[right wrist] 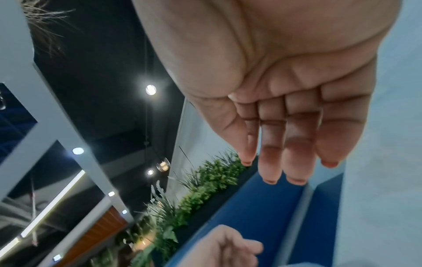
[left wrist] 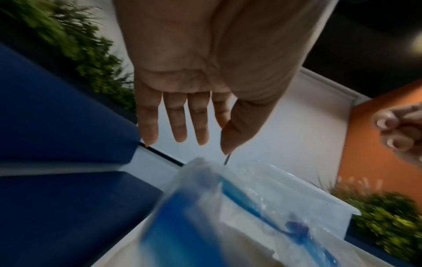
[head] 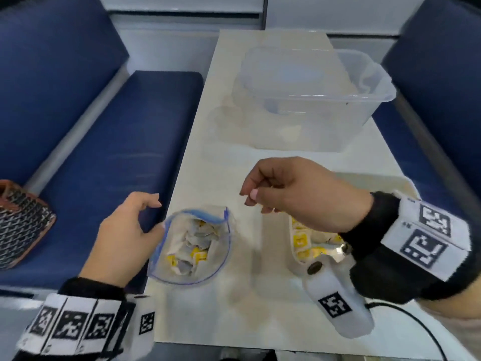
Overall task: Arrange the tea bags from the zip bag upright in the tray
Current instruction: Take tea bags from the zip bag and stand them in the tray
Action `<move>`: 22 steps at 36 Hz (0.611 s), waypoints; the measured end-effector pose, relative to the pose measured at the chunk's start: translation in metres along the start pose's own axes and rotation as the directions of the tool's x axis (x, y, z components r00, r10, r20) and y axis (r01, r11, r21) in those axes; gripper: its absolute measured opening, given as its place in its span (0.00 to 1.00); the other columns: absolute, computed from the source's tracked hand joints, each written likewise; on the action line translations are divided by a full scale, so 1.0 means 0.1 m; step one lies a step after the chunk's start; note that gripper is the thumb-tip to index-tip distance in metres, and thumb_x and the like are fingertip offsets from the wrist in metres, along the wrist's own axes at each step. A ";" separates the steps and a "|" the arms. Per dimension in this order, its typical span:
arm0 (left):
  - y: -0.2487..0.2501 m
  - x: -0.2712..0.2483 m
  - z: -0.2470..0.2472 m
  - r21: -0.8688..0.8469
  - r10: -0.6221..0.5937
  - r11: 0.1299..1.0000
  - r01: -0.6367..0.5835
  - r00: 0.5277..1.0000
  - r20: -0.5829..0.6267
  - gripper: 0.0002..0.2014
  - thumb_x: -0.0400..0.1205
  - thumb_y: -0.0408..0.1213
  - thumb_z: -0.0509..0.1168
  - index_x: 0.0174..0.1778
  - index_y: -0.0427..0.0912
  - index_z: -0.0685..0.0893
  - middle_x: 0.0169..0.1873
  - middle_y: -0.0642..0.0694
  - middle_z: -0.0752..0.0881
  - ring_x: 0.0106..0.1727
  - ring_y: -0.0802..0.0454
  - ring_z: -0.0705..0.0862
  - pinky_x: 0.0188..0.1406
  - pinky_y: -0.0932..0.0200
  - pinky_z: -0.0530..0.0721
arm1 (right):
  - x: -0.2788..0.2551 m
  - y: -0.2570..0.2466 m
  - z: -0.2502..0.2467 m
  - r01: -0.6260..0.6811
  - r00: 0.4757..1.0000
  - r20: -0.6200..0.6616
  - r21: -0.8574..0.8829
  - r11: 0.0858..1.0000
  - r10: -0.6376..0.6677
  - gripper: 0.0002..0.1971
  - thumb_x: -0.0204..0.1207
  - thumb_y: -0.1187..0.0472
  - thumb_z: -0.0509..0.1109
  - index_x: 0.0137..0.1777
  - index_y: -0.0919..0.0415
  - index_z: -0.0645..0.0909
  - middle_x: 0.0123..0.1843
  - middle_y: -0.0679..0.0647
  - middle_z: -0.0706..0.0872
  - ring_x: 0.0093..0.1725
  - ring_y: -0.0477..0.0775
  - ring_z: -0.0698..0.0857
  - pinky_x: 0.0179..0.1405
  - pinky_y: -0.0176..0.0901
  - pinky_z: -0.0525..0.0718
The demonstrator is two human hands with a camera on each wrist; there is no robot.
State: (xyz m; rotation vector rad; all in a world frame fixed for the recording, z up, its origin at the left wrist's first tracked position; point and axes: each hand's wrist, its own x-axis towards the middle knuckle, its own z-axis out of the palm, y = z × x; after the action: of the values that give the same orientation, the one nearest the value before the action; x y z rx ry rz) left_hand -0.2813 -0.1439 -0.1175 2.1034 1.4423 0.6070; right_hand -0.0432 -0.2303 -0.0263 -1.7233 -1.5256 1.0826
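An open zip bag (head: 191, 272) with a blue seal stands at the table's near left edge, with crumpled white and yellow tea bags (head: 194, 246) inside. My left hand (head: 153, 216) is beside it, fingers relaxed, thumb at the bag's rim; the left wrist view shows the left hand (left wrist: 203, 144) with straight fingers above the zip bag (left wrist: 217, 216). My right hand (head: 251, 198) hovers over the table between bag and tray, loosely curled and holding nothing; in its wrist view the right hand (right wrist: 274, 171) is empty. The white tray (head: 385, 179) lies under my right wrist with yellow-tagged tea bags (head: 299, 241) standing in it.
A clear plastic container (head: 312, 100) sits at the table's far end. Blue bench seats (head: 117, 152) flank the narrow table. A woven pouch (head: 20, 220) lies on the left seat. A black cable (head: 416, 324) runs over the near right corner.
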 end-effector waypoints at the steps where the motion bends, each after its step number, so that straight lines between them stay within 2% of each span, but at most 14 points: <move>1: -0.06 -0.06 0.01 -0.043 -0.068 0.997 0.067 0.997 -0.020 0.18 0.74 0.31 0.72 0.52 0.54 0.74 0.55 0.59 0.79 0.58 0.56 0.77 0.54 0.57 0.73 | 0.03 -0.04 0.15 0.021 1.000 -0.011 -0.015 1.000 -0.021 0.10 0.77 0.68 0.67 0.40 0.50 0.81 0.43 0.54 0.89 0.37 0.45 0.83 0.45 0.43 0.83; 4: -0.16 -0.18 0.08 -0.061 -0.154 0.986 0.154 0.988 -0.005 0.16 0.73 0.34 0.74 0.46 0.49 0.73 0.54 0.59 0.79 0.55 0.57 0.77 0.48 0.61 0.72 | 0.14 -0.04 0.58 0.030 1.000 -0.001 -0.114 0.993 -0.030 0.08 0.76 0.66 0.66 0.43 0.50 0.81 0.35 0.43 0.82 0.40 0.46 0.80 0.42 0.36 0.78; 6: -0.20 -0.23 0.13 -0.052 -0.173 0.983 0.176 0.984 0.051 0.15 0.71 0.37 0.76 0.42 0.47 0.74 0.50 0.60 0.81 0.50 0.57 0.78 0.40 0.64 0.72 | 0.22 0.00 0.84 0.001 1.000 0.012 -0.179 0.984 0.001 0.09 0.77 0.66 0.64 0.48 0.51 0.82 0.37 0.40 0.80 0.43 0.46 0.79 0.38 0.32 0.72; 8: -0.21 -0.27 0.16 -0.089 -0.187 0.977 0.195 0.978 0.093 0.16 0.70 0.37 0.77 0.42 0.48 0.73 0.46 0.60 0.83 0.48 0.57 0.81 0.38 0.68 0.73 | 0.31 0.10 1.06 -0.060 0.995 0.056 -0.269 0.961 0.078 0.14 0.78 0.66 0.61 0.59 0.55 0.82 0.52 0.47 0.86 0.55 0.51 0.81 0.49 0.32 0.71; 10: -0.20 -0.29 0.18 -0.097 -0.177 0.978 0.187 0.978 0.108 0.17 0.72 0.35 0.74 0.45 0.50 0.71 0.42 0.58 0.81 0.45 0.57 0.81 0.35 0.71 0.73 | 0.43 0.22 1.26 -0.130 0.978 0.105 -0.357 0.925 0.178 0.17 0.80 0.66 0.59 0.68 0.59 0.78 0.64 0.55 0.83 0.65 0.55 0.79 0.64 0.37 0.69; 11: -0.20 -0.29 0.18 -0.103 -0.173 0.978 0.183 0.980 0.103 0.16 0.73 0.33 0.72 0.46 0.50 0.71 0.41 0.57 0.81 0.43 0.58 0.81 0.34 0.72 0.72 | 0.46 0.24 1.33 -0.101 0.964 0.193 -0.368 0.924 0.183 0.17 0.80 0.65 0.61 0.68 0.63 0.76 0.64 0.60 0.83 0.64 0.58 0.80 0.65 0.41 0.71; 12: -0.18 -0.30 0.17 -0.116 -0.173 0.976 0.183 0.981 0.093 0.16 0.74 0.31 0.70 0.48 0.50 0.70 0.40 0.55 0.81 0.41 0.58 0.81 0.33 0.71 0.74 | 0.47 0.25 1.37 -0.030 0.950 0.282 -0.346 0.938 0.135 0.17 0.79 0.65 0.65 0.66 0.68 0.76 0.61 0.64 0.83 0.61 0.60 0.82 0.59 0.43 0.75; 13: -0.17 -0.29 0.16 -0.126 -0.174 0.975 0.183 0.981 0.081 0.16 0.75 0.30 0.68 0.49 0.51 0.70 0.40 0.53 0.82 0.41 0.57 0.81 0.34 0.68 0.76 | 0.52 0.31 1.40 0.038 0.962 0.266 -0.361 0.932 0.064 0.18 0.77 0.65 0.68 0.65 0.71 0.74 0.60 0.67 0.82 0.59 0.62 0.83 0.54 0.43 0.77; 14: -0.15 -0.30 0.15 -0.135 -0.172 0.974 0.181 0.982 0.072 0.16 0.75 0.30 0.67 0.49 0.52 0.70 0.40 0.52 0.83 0.41 0.55 0.81 0.34 0.64 0.78 | 0.55 0.31 1.40 0.043 0.966 0.246 -0.471 0.881 0.085 0.20 0.77 0.67 0.67 0.68 0.71 0.72 0.63 0.67 0.79 0.61 0.63 0.81 0.53 0.43 0.76; 15: -0.13 -0.30 0.15 -0.140 -0.165 0.975 0.173 0.984 0.067 0.16 0.75 0.30 0.67 0.49 0.52 0.70 0.40 0.51 0.83 0.41 0.54 0.82 0.35 0.61 0.79 | 0.60 0.32 1.44 -0.037 0.971 0.178 -0.547 0.836 0.160 0.22 0.78 0.68 0.63 0.72 0.69 0.68 0.68 0.66 0.75 0.65 0.63 0.78 0.56 0.45 0.76; 17: -0.08 -0.31 0.15 -0.136 -0.135 0.980 0.143 0.989 0.067 0.16 0.75 0.31 0.68 0.50 0.52 0.69 0.40 0.52 0.82 0.41 0.56 0.81 0.34 0.61 0.79 | 0.67 0.36 1.46 -0.102 0.981 0.067 -0.626 0.773 0.183 0.27 0.79 0.69 0.58 0.78 0.68 0.59 0.76 0.63 0.67 0.69 0.62 0.75 0.64 0.47 0.76; 19: -0.04 -0.32 0.14 -0.132 -0.101 0.985 0.109 0.993 0.068 0.17 0.75 0.31 0.68 0.50 0.52 0.69 0.42 0.53 0.80 0.42 0.58 0.80 0.35 0.63 0.78 | 0.72 0.40 1.52 -0.133 0.974 0.054 -0.655 0.744 0.221 0.33 0.79 0.69 0.60 0.82 0.67 0.49 0.81 0.62 0.60 0.74 0.59 0.72 0.69 0.47 0.74; 21: 0.00 -0.33 0.13 -0.137 -0.082 0.986 0.091 0.994 0.071 0.16 0.76 0.31 0.68 0.51 0.51 0.69 0.43 0.52 0.80 0.42 0.55 0.81 0.40 0.57 0.81 | 0.75 0.36 1.54 -0.145 0.970 0.043 -0.691 0.708 0.240 0.35 0.79 0.67 0.60 0.82 0.68 0.47 0.82 0.61 0.59 0.74 0.58 0.72 0.69 0.47 0.74; 22: 0.02 -0.33 0.13 -0.139 -0.082 0.986 0.092 0.994 0.074 0.16 0.76 0.31 0.67 0.51 0.51 0.69 0.42 0.50 0.81 0.42 0.52 0.82 0.42 0.53 0.82 | 0.76 0.36 1.55 -0.159 0.969 0.026 -0.696 0.700 0.246 0.33 0.79 0.66 0.60 0.81 0.69 0.50 0.80 0.62 0.63 0.72 0.59 0.74 0.65 0.47 0.76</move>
State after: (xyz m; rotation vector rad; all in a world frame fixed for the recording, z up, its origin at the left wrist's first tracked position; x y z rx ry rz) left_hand -0.2832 -0.1776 -0.1283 1.9219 1.4025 0.5812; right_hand -0.1584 -0.1755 -0.1485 -2.4123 -2.0233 0.7504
